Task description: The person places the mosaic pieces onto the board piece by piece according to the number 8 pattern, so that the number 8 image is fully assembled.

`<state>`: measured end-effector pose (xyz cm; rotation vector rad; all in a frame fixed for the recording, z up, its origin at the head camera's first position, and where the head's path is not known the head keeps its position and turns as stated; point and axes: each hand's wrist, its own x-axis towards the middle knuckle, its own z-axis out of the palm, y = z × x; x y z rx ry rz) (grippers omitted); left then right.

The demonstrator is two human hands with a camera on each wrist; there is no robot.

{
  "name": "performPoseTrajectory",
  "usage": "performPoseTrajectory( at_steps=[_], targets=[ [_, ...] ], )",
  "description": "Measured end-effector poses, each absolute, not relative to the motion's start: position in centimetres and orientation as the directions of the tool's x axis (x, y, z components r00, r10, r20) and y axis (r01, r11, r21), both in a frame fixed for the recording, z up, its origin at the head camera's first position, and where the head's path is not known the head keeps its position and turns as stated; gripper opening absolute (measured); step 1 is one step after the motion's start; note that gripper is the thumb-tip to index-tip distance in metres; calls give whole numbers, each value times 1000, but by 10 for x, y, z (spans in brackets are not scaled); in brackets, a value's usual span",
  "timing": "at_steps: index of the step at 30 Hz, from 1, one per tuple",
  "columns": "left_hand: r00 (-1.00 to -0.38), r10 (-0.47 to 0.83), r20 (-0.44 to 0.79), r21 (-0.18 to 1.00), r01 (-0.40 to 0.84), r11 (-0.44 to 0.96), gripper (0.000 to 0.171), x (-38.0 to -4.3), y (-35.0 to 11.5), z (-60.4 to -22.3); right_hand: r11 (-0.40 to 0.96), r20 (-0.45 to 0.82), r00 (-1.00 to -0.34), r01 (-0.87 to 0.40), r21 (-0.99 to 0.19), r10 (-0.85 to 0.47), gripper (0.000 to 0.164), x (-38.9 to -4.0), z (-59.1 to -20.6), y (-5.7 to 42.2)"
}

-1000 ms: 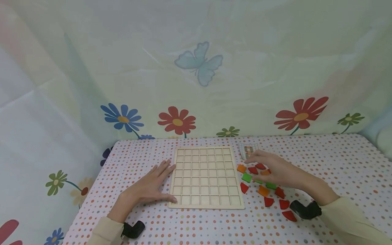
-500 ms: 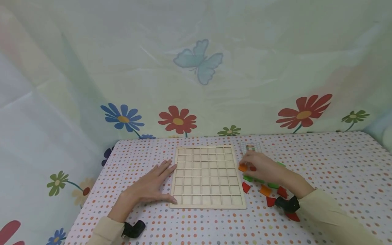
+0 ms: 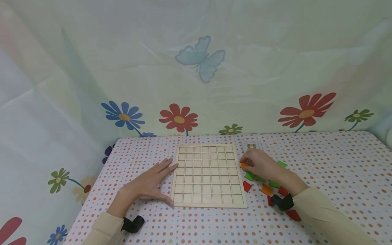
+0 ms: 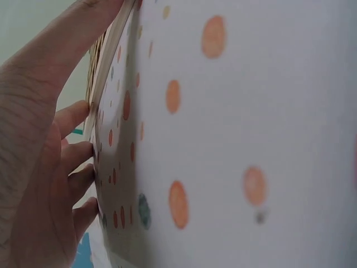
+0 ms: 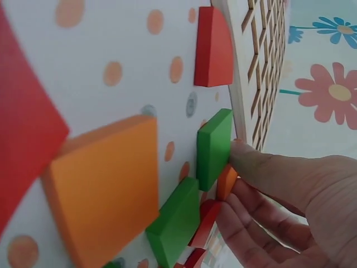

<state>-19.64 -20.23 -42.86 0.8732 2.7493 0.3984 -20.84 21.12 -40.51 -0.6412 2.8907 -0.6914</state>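
Note:
My left hand [image 3: 150,182] rests beside a square wooden grid board [image 3: 211,205], its fingers spread. Fingertips and thumb meet the board's left edge, also seen in the left wrist view. Just past the board's right edge, my right hand [image 3: 265,165] pinches a small orange block [image 5: 226,181] between thumb and fingers, low at the tabletop. The fingers partly hide this block. Close to the thumb lie a green block [image 5: 215,151] and a second green block [image 5: 175,223]. A red quarter-round block [image 5: 215,47] lies nearer the board's edge.
More pieces are scattered under and around the right forearm, among them another orange block [image 3: 267,189] and a red piece [image 3: 294,215]. A card with a printed grid [image 3: 252,145] lies behind the right hand. The dotted tabletop [image 3: 196,226] ends at a flowered curtain [image 3: 260,102].
My right hand has come left and down over the pieces, and its thumb and fingers have closed on the orange block. The left hand stays at the board's left edge.

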Motion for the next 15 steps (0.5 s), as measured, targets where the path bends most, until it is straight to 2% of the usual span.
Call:
performPoseTrajectory(
  at_steps=[8,15],
  targets=[
    [-779,612,-133,330,548,769,128,-197,-204,-429,808,1,-916,-355,-470,-402,23,-208,-406,211],
    [-755,642,-132,296,588,753,121,-204,-206,-427,800,11,-914,-361,-480,-406,23,-210,-405,211]
  ],
)
